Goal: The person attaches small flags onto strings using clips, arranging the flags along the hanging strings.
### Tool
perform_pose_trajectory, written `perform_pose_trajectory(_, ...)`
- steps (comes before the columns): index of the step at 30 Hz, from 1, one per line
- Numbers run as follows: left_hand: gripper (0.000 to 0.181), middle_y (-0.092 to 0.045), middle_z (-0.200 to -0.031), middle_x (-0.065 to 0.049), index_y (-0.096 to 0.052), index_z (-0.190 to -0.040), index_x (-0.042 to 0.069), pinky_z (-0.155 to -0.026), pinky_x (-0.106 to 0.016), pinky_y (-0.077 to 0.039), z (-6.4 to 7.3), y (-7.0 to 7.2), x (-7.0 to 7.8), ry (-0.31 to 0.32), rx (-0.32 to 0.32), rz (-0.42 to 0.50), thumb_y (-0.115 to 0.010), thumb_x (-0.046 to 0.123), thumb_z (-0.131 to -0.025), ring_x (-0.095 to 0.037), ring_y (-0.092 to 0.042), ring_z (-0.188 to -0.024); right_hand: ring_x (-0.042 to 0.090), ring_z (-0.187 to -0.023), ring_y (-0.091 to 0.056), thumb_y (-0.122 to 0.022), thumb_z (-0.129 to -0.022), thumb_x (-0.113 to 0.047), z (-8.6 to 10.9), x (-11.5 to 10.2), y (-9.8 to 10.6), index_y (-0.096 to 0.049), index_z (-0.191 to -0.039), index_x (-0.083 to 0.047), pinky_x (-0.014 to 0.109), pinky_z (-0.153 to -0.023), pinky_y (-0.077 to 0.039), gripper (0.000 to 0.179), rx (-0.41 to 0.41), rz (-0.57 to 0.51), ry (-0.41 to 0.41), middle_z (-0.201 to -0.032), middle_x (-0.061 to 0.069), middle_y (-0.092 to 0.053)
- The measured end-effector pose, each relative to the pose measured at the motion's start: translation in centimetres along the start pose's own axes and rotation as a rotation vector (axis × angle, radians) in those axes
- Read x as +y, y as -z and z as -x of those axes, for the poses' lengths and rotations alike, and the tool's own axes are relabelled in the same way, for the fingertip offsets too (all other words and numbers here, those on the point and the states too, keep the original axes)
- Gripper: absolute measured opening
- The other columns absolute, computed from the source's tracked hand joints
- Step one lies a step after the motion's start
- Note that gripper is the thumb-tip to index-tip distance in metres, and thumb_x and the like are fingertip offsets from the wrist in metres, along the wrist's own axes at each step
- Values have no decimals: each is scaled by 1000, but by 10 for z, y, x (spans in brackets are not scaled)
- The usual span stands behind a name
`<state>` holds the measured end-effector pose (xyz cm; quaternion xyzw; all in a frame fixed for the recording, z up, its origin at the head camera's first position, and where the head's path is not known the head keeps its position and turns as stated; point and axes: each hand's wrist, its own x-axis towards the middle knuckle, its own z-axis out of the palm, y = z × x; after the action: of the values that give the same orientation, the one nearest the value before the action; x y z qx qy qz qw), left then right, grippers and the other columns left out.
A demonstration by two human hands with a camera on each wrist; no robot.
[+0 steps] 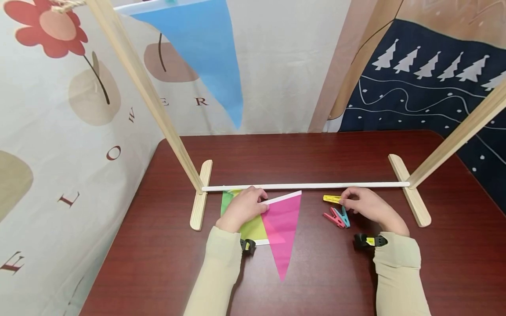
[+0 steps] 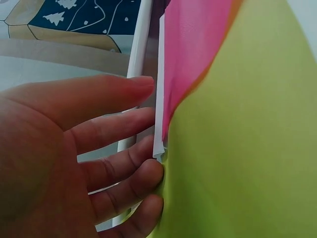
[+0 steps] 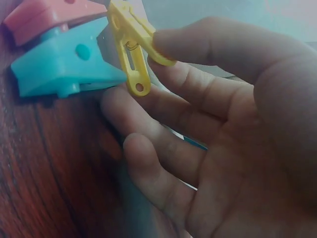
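My left hand [image 1: 243,206] is at the upper left corner of a pink triangular pennant [image 1: 282,232], its fingertips right at the pennant's white top strip [image 2: 159,84]. Partly under the pink one lie a yellow-green pennant [image 1: 253,229] and a green piece [image 1: 226,202], mostly hidden by the hand. My right hand [image 1: 367,204] pinches one handle of a yellow clothespin [image 1: 331,199] between thumb and index finger. Close below that hand, a blue clothespin [image 3: 54,64] and a red clothespin [image 3: 49,17] lie side by side on the table.
A wooden stand surrounds the work: a left post [image 1: 150,96], a right post [image 1: 458,136], wooden feet [image 1: 409,191] and a low white crossbar [image 1: 316,186] just beyond the hands. A blue pennant [image 1: 213,48] hangs at upper left. Printed cloth [image 1: 284,66] backs the dark red table [image 1: 308,153].
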<state>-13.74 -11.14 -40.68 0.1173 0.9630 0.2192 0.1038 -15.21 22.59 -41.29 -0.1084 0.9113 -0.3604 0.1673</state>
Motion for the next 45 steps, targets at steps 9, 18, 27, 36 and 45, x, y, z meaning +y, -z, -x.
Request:
perform_pose_trajectory(9,25,-56,-97,-1,-64,-103,16,-84,-35,-42,0,-1,2,-4,-8,16,-63,29,-82,-17,-50,-91,17,-71,-54,-60,-87,-38,-2,5,-1,-60,-107,-8,30,-63,-47,36,5,15,-36,-90,8,-61)
perform_pose_trajectory(18,17,-55,-94,0,-64,-92,17,-82,-34,-43,-1,-3,0,0,8,14,-64,29,-80,-16,-50,-88,18,-73,-53,-69,-80,-35,-4,5,-2,-55,-117,-3,29,-62,-46,50,7,12,-19,-96,12,-58)
perform_pose_trajectory(27,23,-53,-91,-1,-63,-97,15,-80,-33,-42,0,-4,1,6,-1,45,-65,30,-79,-16,-49,-83,17,-74,-51,-66,-81,-43,-3,2,-5,-58,-115,-4,28,-61,-43,53,-5,70,-39,-94,9,-59)
perform_pose_trajectory(36,25,-52,-92,-1,-62,-99,15,-80,-32,-42,1,-4,2,16,-6,60,-65,29,-80,-16,-50,-81,17,-74,-55,-60,-85,-44,-4,3,-4,-54,-119,-2,28,-63,-47,54,-17,28,-56,-99,12,-59)
perform_pose_trajectory(45,20,-52,-93,0,-62,-95,17,-77,-31,-42,1,-3,3,4,-21,32,-65,26,-77,-15,-50,-78,17,-68,-53,-62,-82,-47,-4,3,-4,-56,-118,-2,29,-61,-46,58,-21,49,-85,-88,7,-61)
